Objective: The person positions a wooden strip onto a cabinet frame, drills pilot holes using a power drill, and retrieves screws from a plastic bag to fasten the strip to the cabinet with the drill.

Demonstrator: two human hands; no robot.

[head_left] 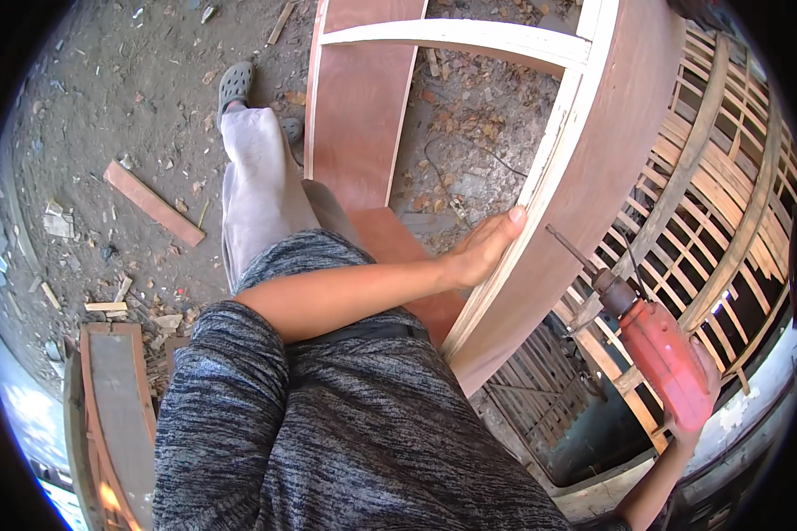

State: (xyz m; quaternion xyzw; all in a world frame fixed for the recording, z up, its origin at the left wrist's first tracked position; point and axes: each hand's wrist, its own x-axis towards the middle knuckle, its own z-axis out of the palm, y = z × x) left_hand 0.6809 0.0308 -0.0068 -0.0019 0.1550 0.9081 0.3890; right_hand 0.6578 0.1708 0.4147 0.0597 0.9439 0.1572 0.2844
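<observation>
My left hand (480, 253) grips the pale edge of a tall wooden frame (604, 155) with reddish-brown plywood sides. Its thumb lies along the edge, and some of its fingers are hidden. On the frame's outer side, my right hand (705, 370) holds a red power drill (657, 341) by its rear, mostly behind the body of the tool. A long drill bit (568, 248) points up and left toward the plywood side, and I cannot tell whether its tip touches. A white-edged crosspiece (456, 34) joins the two sides of the frame at the far end.
Slatted wooden lattice (695, 186) stands close on the right. A loose brown board (155, 203) lies on the littered dirt ground at left. A framed panel (119, 398) leans at the lower left. A thin dark cable (496, 159) lies inside the frame.
</observation>
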